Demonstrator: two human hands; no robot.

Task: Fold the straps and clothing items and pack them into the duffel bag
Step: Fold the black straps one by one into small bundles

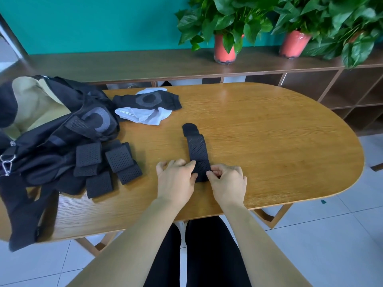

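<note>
Strap-folding is under way and, in our judgement, the task stands near its midpoint. One perforated black strap [196, 149] lies lengthwise on the wooden table [279, 125], directly in front of the person, with its rounded far end flat and its near end doubled over. The left hand [176, 180] has its index finger on top of that near end and its thumb against the edge, pinching it; the right hand [227, 181] has curled fingers nipping the opposite edge of the same fold. To the left we note a heap of folded straps [107, 162], several compact bundles touching one another and resting against the duffel bag [41, 141]. None of these is inside the bag. The bag sits at the left end of the table, its mouth open and its tan lining showing. A dark garment with a grey ring [95, 119] is draped over the bag's side, and a black-and-white garment [145, 106] lies crumpled just beyond; neither looks folded. Outstanding items: finishing this strap, folding both garments, and packing everything.
</note>
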